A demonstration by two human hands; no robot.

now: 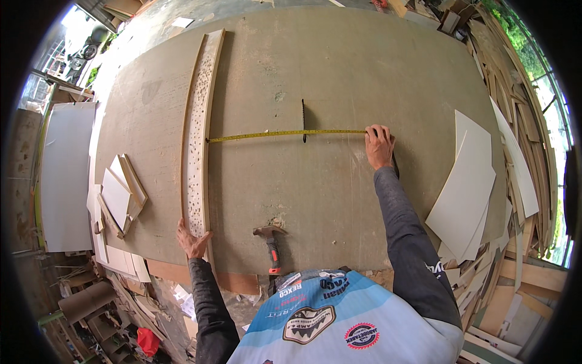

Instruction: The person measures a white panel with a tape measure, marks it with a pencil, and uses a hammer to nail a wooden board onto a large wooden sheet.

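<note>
A yellow tape measure blade [285, 133] stretches across the big grey-brown panel, its far left end meeting the side of a long narrow board. My right hand [380, 147] is closed on the tape measure at the other end; its case is mostly hidden under the palm. The long board [197, 109] lies lengthwise, pale and speckled with small holes, with raised side edges. Near its close end my left hand [194, 239] spans the width, fingers at one edge and thumb at the other. A thin black strip [304, 112] crosses the tape blade midway.
A claw hammer [273, 249] with a black and red handle lies at the panel's [364, 73] near edge. White offcuts [119, 191] rest on the left, larger white sheets [464, 182] on the right. Wood scraps [515, 91] are stacked along the right side.
</note>
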